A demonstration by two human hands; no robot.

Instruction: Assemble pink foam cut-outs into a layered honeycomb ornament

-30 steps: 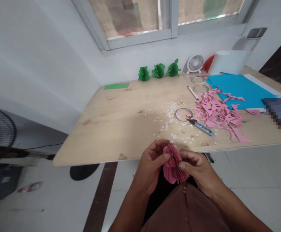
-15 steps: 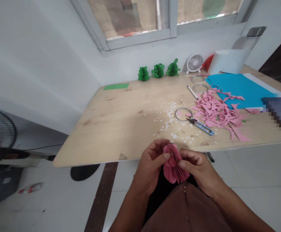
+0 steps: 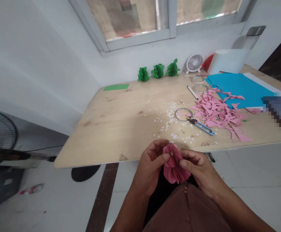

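Bundle of pink, round-edged, layered paper [image 3: 175,169] is being held between the two hands at the near edge of the pale wooden table [image 3: 113,125], in front of the brown buttoned shirt [image 3: 179,209]. Upper left side is being pinched by the left hand [image 3: 151,164], thumb on the layers; right side is being gripped between thumb and fingers of the right hand [image 3: 199,166]. Hands are being held apart, only the bundle between them. Layers are apparently being opened or evened out; which, cannot be told. Probably best done with one side being steadied, layers being parted singly by the other thumb, light pressure being used, no tugging where layers meet: thin paper is likely to be creased or torn. Count: one bundle being held; three green scalloped paper pieces [image 3: 157,71] standing by the wall; one flat green paper rectangle [image 3: 116,87] lying at far left; three thin silver-grey rings [image 3: 175,115], material unclear; one pair of blue-handled metal snips [image 3: 202,127], tips at the nearest ring; one slim white marker with dark tip [image 3: 193,92]; one small round white fan [image 3: 195,63]. Pink paper offcuts [image 3: 214,111] and tiny white bits [image 3: 175,137] are being left uncounted: too many, overlapping.
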